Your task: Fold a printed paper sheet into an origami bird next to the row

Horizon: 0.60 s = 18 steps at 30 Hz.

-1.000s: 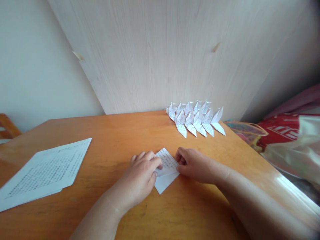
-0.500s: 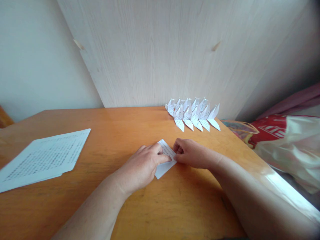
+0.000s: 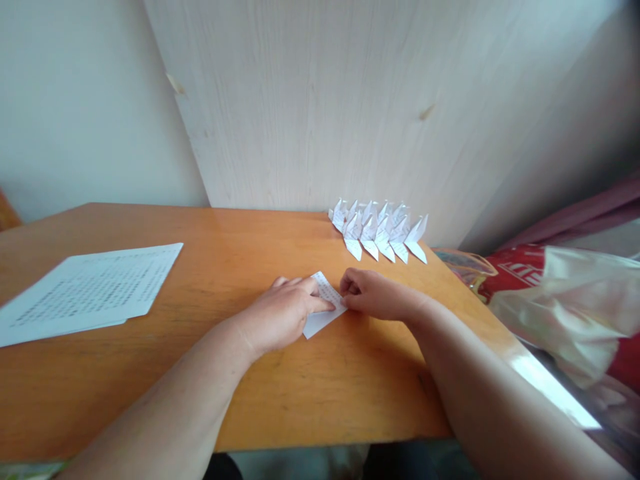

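A small folded piece of printed white paper (image 3: pixel 323 312) lies on the orange wooden table (image 3: pixel 210 280), near its middle. My left hand (image 3: pixel 281 315) lies over the paper's left part, its fingers pressed down flat on it. My right hand (image 3: pixel 373 295) is curled at the paper's right edge, fingertips pinching or pressing the fold. Behind them, near the wall, several folded white paper cranes (image 3: pixel 380 230) stand in rows.
Printed sheets of paper (image 3: pixel 87 290) lie at the table's left. A pale wood-grain panel (image 3: pixel 350 107) stands behind the table. Off the table's right edge lies a red and clear plastic bag (image 3: pixel 560 300). The table's near edge shows at the bottom.
The view has tilted and pulled back, so the table's near edge shows. Both hands have stayed on the folded paper, pressing it flatter; less of the paper shows now.
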Each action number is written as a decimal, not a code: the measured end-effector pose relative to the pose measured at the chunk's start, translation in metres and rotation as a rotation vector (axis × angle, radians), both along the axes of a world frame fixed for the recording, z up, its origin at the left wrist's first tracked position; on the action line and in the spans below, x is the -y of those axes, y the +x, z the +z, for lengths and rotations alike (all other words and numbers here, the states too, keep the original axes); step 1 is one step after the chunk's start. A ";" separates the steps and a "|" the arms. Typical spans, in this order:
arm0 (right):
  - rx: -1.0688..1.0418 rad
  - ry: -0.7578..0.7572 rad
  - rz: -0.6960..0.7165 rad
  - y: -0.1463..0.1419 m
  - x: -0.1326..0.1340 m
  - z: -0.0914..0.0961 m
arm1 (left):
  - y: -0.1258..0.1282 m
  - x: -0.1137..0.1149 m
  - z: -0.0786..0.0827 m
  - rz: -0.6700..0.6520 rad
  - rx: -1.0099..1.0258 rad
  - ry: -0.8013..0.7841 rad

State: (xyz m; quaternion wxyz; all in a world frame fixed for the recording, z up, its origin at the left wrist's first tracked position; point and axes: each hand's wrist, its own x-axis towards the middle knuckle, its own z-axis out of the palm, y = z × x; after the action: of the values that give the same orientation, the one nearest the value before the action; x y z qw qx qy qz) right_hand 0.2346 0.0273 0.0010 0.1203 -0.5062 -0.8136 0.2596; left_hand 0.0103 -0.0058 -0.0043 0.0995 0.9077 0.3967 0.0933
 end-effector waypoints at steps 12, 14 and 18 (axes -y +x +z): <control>0.133 -0.054 -0.083 0.007 0.002 0.008 | 0.000 0.000 -0.001 0.023 0.004 -0.012; 0.149 -0.051 -0.082 0.005 0.002 0.007 | 0.000 0.000 -0.001 0.024 0.004 -0.009; 0.182 -0.057 -0.088 0.004 0.000 0.006 | 0.000 -0.001 -0.001 0.008 0.010 -0.004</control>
State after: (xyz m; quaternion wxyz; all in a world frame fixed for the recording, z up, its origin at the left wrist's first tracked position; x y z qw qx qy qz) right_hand 0.2386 0.0269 0.0066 0.0428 -0.5660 -0.7906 0.2299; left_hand 0.0106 -0.0048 -0.0052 0.1030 0.9055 0.4001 0.0971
